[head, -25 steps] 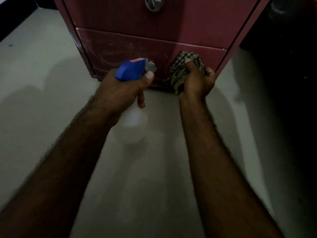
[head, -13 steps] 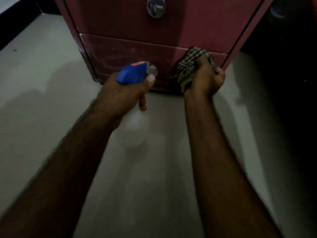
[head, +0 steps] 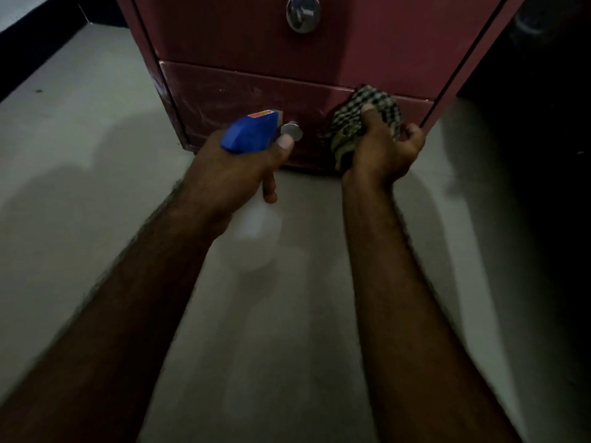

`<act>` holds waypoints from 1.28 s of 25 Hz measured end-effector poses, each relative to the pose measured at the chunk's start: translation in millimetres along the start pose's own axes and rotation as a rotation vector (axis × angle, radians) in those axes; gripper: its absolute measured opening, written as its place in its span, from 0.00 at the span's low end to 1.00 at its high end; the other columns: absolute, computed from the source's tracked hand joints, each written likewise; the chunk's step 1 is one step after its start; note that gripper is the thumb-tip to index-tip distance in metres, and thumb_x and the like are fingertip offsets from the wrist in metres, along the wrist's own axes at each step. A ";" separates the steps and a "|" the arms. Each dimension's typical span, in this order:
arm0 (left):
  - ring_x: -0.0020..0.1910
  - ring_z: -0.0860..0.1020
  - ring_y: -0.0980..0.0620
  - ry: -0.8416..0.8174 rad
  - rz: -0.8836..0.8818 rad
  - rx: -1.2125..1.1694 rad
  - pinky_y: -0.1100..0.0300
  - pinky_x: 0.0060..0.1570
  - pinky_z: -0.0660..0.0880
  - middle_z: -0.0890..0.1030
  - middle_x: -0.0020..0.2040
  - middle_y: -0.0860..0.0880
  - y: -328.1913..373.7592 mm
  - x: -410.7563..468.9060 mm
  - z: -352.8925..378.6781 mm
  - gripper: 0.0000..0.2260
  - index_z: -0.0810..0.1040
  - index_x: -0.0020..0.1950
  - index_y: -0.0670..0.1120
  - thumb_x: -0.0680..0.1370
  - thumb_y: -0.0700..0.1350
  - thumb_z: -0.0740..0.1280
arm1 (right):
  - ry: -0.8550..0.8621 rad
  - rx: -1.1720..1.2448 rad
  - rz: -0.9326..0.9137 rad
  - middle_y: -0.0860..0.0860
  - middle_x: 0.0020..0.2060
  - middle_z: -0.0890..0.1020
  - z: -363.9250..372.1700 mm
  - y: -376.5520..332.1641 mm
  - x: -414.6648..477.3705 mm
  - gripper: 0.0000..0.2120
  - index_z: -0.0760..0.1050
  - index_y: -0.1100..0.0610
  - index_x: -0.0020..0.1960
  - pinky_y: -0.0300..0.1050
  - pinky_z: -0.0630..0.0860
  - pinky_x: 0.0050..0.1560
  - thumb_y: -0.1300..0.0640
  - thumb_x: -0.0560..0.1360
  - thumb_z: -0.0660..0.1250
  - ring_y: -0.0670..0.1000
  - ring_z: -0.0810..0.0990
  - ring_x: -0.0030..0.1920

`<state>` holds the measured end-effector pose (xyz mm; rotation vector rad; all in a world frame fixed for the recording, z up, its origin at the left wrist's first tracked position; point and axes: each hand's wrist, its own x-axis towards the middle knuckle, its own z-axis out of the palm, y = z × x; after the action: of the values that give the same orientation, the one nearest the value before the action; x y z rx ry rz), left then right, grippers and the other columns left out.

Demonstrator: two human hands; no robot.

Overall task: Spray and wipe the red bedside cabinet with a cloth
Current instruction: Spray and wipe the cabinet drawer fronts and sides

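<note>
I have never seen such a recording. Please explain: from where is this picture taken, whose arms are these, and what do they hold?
No machine here: the camera sits on a person's head and looks down at that person's own bare arms. The left hand grips a spray bottle with a blue head, pointed toward the red cabinet. The right hand holds a checked cloth, bunched in its fingers, against the lower drawer near its right edge. The cabinet stands on a pale floor.

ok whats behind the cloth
The right end of the lower drawer front; the right hand bunches the cloth against it. The patch right behind the cloth is covered, so its state cannot be seen.
</note>
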<state>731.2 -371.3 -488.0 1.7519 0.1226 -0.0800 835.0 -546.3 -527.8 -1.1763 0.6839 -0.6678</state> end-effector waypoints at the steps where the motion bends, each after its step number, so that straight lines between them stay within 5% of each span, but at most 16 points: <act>1: 0.35 0.83 0.51 0.018 -0.002 -0.012 0.47 0.66 0.71 0.82 0.32 0.49 -1.6 2.2 -1.2 0.20 0.75 0.68 0.57 0.77 0.57 0.71 | -0.049 -0.009 -0.018 0.50 0.48 0.82 0.5 3.6 -6.2 0.27 0.74 0.54 0.55 0.47 0.84 0.46 0.58 0.62 0.84 0.52 0.84 0.47; 5: 0.35 0.83 0.51 0.007 -0.016 -0.002 0.44 0.68 0.71 0.82 0.32 0.49 -1.4 1.5 1.3 0.16 0.76 0.64 0.58 0.78 0.56 0.71 | -0.201 -0.020 -0.004 0.58 0.55 0.83 0.1 12.0 -6.4 0.32 0.74 0.62 0.63 0.38 0.82 0.37 0.63 0.63 0.84 0.51 0.83 0.47; 11: 0.35 0.83 0.50 0.015 -0.003 0.007 0.50 0.65 0.71 0.81 0.31 0.49 1.0 1.4 0.4 0.13 0.76 0.61 0.60 0.78 0.57 0.71 | -0.055 -0.035 -0.046 0.56 0.50 0.84 -3.2 17.3 3.0 0.28 0.77 0.59 0.54 0.55 0.85 0.48 0.60 0.59 0.85 0.56 0.85 0.48; 15: 0.34 0.83 0.51 0.008 -0.019 0.002 0.47 0.68 0.70 0.81 0.31 0.49 0.5 2.1 4.9 0.16 0.75 0.65 0.57 0.78 0.56 0.71 | -0.186 -0.061 -0.022 0.56 0.51 0.83 4.5 23.8 -4.1 0.31 0.74 0.61 0.61 0.40 0.83 0.39 0.62 0.62 0.84 0.49 0.83 0.44; 19: 0.34 0.83 0.51 -0.010 -0.014 -0.006 0.46 0.68 0.70 0.81 0.31 0.49 1.8 -0.1 7.7 0.07 0.75 0.52 0.62 0.78 0.57 0.71 | -0.082 -0.018 -0.067 0.51 0.47 0.83 2.4 28.8 2.8 0.30 0.76 0.59 0.57 0.39 0.82 0.40 0.60 0.60 0.85 0.47 0.84 0.43; 24: 0.34 0.82 0.49 0.016 -0.014 -0.026 0.44 0.68 0.72 0.81 0.32 0.47 -1.0 0.3 3.9 0.07 0.76 0.54 0.61 0.78 0.55 0.71 | -0.217 -0.081 -0.040 0.45 0.42 0.80 16.5 38.4 -12.0 0.29 0.73 0.58 0.58 0.34 0.80 0.38 0.63 0.63 0.84 0.40 0.81 0.39; 28: 0.35 0.83 0.51 0.017 -0.044 -0.008 0.53 0.60 0.72 0.80 0.30 0.50 -0.3 2.8 2.8 0.10 0.74 0.58 0.61 0.78 0.56 0.70 | -0.081 -0.008 -0.063 0.46 0.45 0.81 3.4 38.8 3.9 0.29 0.73 0.55 0.55 0.30 0.77 0.37 0.62 0.60 0.85 0.43 0.82 0.43; 32: 0.34 0.82 0.49 0.018 -0.023 -0.015 0.54 0.58 0.73 0.80 0.30 0.50 -2.5 2.9 0.9 0.08 0.74 0.55 0.61 0.78 0.55 0.71 | -0.170 -0.074 -0.042 0.50 0.47 0.83 8.8 47.8 -10.2 0.28 0.74 0.57 0.56 0.42 0.83 0.42 0.61 0.62 0.84 0.49 0.84 0.44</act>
<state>733.8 -371.6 -491.0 1.7370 0.1568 -0.0798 840.7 -521.5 -570.4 -1.3027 0.5455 -0.5741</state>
